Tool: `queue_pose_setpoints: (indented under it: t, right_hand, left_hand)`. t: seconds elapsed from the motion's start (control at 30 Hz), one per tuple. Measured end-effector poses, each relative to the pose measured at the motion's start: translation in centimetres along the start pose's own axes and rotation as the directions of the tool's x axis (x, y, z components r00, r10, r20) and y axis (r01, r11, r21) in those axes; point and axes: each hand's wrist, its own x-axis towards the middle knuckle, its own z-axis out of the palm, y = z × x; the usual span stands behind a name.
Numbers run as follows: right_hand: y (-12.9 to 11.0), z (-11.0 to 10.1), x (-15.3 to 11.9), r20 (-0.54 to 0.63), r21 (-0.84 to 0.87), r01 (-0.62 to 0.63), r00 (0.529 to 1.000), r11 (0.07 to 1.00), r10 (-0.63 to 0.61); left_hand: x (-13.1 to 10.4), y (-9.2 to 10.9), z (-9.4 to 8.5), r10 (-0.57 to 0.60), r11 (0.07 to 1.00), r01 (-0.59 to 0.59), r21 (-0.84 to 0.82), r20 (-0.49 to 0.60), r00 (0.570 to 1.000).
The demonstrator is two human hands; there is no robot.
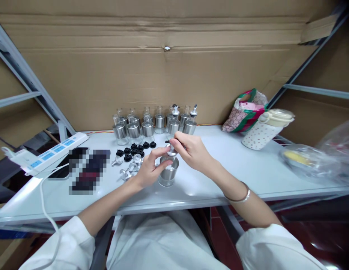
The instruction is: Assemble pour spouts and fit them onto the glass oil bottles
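A glass bottle with a metal band (168,173) stands upright near the table's front edge. Over its neck is a silver pourer top (172,150). My right hand (191,152) grips that top from above with closed fingers. Thumb and fingers of my left hand (153,165) close round the bottle's neck just below, hiding most of it. To the left lie several black stoppers (134,151) and several loose silver spouts (132,167). Behind them stand several banded bottles (133,130) in rows, two of them with a pourer top (193,111).
On the left are a white power strip (54,152) with a cable and a dark phone (62,168). To the right stand a patterned bag (243,110), a dotted jug (263,131) and a plastic-wrapped bowl (298,159). A cardboard wall (135,75) rises behind the table.
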Motion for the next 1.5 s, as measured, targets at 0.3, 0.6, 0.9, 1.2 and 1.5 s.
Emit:
queue_pose_setpoints:
  t: [0.3, 0.6, 0.9, 1.2, 1.5]
  right_hand:
    - [-0.1, 0.2, 0.2, -0.015, 0.049, 0.035, 0.999, 0.998, -0.035]
    - [0.3, 0.2, 0.3, 0.002, 0.128, 0.016, 1.000, 0.992, -0.016]
    - [0.1, 0.5, -0.1, -0.017, 0.184, -0.027, 0.999, 0.983, 0.031]
    - [-0.1, 0.3, -0.8, 0.004, 0.141, -0.059, 0.998, 0.988, 0.059]
    - [0.5, -0.4, -0.1, -0.002, -0.003, -0.032, 0.999, 0.999, 0.032]
  left_hand:
    - [0.6, 0.7, -0.4, -0.041, 0.997, 0.040, -0.065, -0.008, 0.999]
    - [1.0, 0.8, -0.2, -0.017, 1.000, 0.017, -0.017, 0.015, 1.000]
    - [0.6, 0.6, -0.2, -0.076, 0.997, 0.075, -0.033, -0.004, 0.997]
    - [0.2, 1.4, 0.3, -0.297, 0.949, 0.298, -0.105, 0.026, 0.954]
    - [-1.0, 1.2, 0.6, -0.303, 0.952, 0.305, -0.011, 0.060, 0.951]
